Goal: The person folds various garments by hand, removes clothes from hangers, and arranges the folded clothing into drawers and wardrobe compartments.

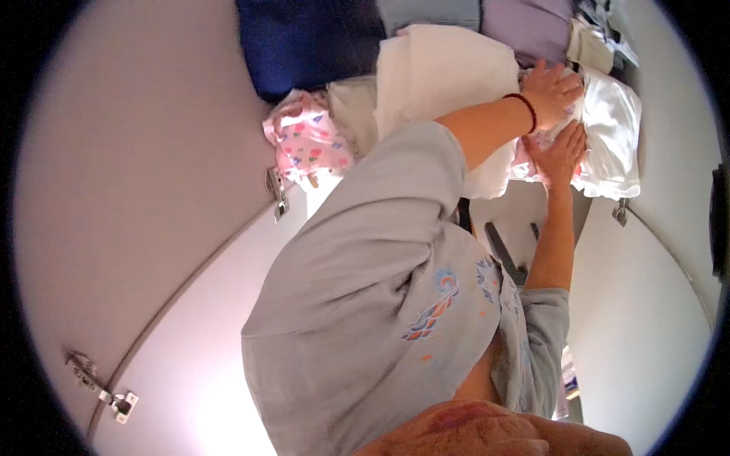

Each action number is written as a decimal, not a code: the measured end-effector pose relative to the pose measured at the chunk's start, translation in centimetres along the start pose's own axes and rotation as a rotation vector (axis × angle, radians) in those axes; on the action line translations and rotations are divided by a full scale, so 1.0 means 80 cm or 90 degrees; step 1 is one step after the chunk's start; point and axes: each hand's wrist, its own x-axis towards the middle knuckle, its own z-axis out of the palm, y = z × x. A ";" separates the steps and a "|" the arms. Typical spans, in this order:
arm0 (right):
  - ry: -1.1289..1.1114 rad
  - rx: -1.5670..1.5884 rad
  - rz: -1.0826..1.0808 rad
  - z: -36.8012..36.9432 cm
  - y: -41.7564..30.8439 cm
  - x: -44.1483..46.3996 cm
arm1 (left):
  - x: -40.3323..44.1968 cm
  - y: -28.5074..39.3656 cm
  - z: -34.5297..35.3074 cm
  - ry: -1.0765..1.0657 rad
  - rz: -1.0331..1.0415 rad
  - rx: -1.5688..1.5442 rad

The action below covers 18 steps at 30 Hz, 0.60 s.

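My left hand (549, 95), with a dark red beaded bracelet on the wrist, lies open with fingers spread on a folded pink-and-white patterned cloth (544, 140). Just below it, my right hand (559, 156) rests flat on the same cloth, thumb apart from the fingers. Much of that cloth is hidden under both hands. On its left sits a large folded white cloth (449, 76), partly behind my left forearm. White fabric with a ruffled edge (612, 137) lies directly to its right.
A pink floral cloth bundle (310, 140) sits at the left. Folded navy (312, 45), grey (430, 14) and mauve (527, 29) fabrics lie farther back. White doors with metal hinges (277, 194) stand on both sides.
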 end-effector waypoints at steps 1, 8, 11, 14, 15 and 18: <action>-0.031 -0.008 0.028 -0.002 -0.002 0.004 | 0.003 -0.001 -0.003 -0.026 -0.004 -0.004; -0.059 -0.064 -0.017 0.019 0.024 0.013 | -0.013 0.025 0.008 0.111 -0.103 0.057; -0.095 -0.091 -0.004 0.044 0.054 0.017 | -0.036 0.037 -0.005 0.216 -0.142 -0.005; -0.057 -0.116 -0.039 0.037 0.053 0.017 | -0.052 0.037 -0.031 0.133 -0.128 -0.019; -0.053 -0.119 -0.047 0.029 0.049 0.021 | -0.061 0.037 -0.044 0.140 -0.133 -0.016; -0.078 -0.096 -0.129 0.007 0.042 0.035 | -0.110 0.023 -0.097 0.250 -0.094 -0.085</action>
